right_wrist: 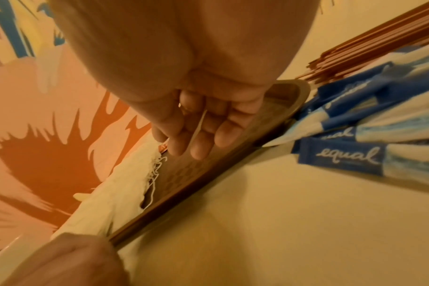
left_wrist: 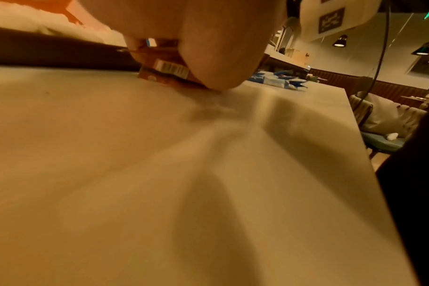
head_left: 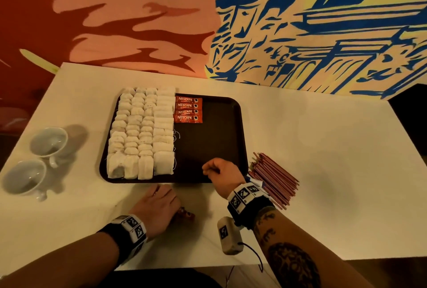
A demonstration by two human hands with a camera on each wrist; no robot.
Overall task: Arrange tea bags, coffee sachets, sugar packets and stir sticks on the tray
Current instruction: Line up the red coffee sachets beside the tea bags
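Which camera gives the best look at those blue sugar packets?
The right wrist view: the blue sugar packets lie close, their "equal" print readable. The left wrist view shows them small and far off; in the head view the right wrist nearly hides them.

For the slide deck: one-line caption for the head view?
Tea bags and four coffee sachets fill the tray; left hand covers sachets, right hand hovers.

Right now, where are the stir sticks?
In the head view the stir sticks lie in a pile on the white table, just off the tray at its near right corner, behind the right hand.
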